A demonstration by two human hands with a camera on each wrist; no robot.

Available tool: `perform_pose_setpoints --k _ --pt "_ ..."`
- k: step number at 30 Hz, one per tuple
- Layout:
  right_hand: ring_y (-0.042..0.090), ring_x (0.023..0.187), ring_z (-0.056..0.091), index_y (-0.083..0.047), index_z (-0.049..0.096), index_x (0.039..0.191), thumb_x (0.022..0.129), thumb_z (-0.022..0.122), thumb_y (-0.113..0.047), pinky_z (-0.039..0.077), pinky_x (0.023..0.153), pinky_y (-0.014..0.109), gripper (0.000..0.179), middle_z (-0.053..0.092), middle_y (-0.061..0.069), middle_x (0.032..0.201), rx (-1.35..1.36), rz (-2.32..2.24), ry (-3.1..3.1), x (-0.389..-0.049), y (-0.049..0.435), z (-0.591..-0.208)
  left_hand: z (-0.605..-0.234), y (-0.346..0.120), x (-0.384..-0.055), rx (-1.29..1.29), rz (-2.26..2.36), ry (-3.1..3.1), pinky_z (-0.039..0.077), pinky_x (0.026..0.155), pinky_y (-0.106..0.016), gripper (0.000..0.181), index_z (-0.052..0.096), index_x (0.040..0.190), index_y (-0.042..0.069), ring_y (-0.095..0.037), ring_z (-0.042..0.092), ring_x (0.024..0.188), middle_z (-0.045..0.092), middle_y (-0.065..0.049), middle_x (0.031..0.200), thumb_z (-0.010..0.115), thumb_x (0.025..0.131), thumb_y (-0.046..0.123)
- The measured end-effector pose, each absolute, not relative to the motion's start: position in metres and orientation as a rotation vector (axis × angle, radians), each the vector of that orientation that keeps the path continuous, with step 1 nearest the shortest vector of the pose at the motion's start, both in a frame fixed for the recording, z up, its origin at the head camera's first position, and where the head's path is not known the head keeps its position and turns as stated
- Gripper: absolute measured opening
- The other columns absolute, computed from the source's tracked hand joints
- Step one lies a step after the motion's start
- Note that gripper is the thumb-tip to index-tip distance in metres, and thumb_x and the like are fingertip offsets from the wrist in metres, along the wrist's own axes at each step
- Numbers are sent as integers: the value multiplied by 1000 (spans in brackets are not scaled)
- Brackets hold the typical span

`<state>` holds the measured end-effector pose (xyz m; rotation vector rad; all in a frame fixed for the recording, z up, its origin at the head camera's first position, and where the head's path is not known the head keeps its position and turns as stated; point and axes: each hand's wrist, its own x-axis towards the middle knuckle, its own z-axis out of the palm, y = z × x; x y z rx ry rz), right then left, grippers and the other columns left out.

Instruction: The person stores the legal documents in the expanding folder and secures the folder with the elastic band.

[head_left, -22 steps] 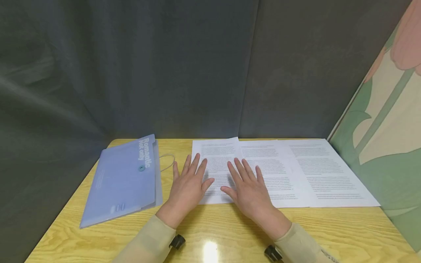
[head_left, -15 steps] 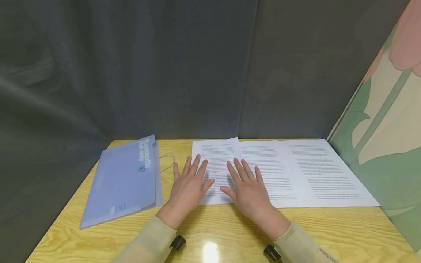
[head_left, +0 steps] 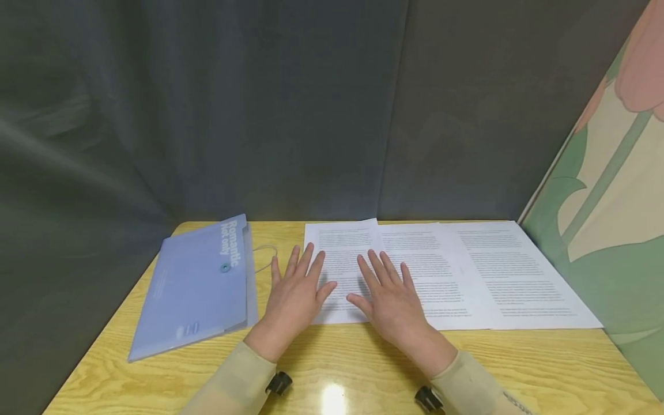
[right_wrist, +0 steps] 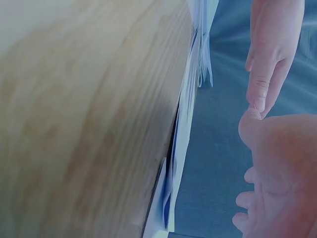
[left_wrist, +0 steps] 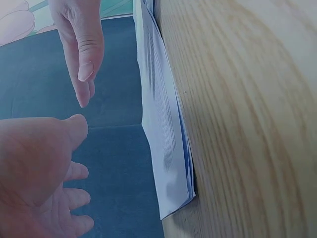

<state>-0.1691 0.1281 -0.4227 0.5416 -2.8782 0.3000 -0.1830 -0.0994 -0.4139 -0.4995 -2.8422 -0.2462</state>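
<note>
Both hands hover over printed paper with spread fingers, holding nothing. My left hand [head_left: 294, 297] is above the lower left of the leftmost sheet [head_left: 342, 245]. To its right, my right hand [head_left: 392, 302] overlaps the seam between that sheet and the middle sheet [head_left: 438, 282]. A third sheet [head_left: 524, 276] lies at the right, overlapping the middle one. In the left wrist view a gap shows between the left hand [left_wrist: 37, 163] and the paper [left_wrist: 166, 139]. The right wrist view likewise shows the right hand [right_wrist: 290, 168] raised off the paper [right_wrist: 183, 134].
A blue translucent document folder [head_left: 194, 288] with a button and a loop of cord [head_left: 267, 248] lies left on the wooden table [head_left: 332, 357]. Dark curtain [head_left: 259, 115] stands behind the table, and a flower-patterned cloth [head_left: 612, 230] borders its right side.
</note>
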Motion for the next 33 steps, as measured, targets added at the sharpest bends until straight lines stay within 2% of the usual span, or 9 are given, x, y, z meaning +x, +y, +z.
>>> perform_pose_setpoints --k 22,33 --pt "38 167 18 -10 35 173 111 58 -55 14 130 67 80 26 15 180 629 424 -2921 -189 100 -431 -414 -135 -199 -298 -334 -2935 12 123 -80 73 42 169 9 -44 18 166 26 -18 179 54 113 54" --pt "34 168 13 -15 31 175 111 54 -59 10 131 64 80 21 10 182 681 459 -2959 -200 77 -429 -411 -162 -206 -187 -435 -2956 2 122 -81 72 39 170 5 -46 9 166 21 -22 179 53 115 50"
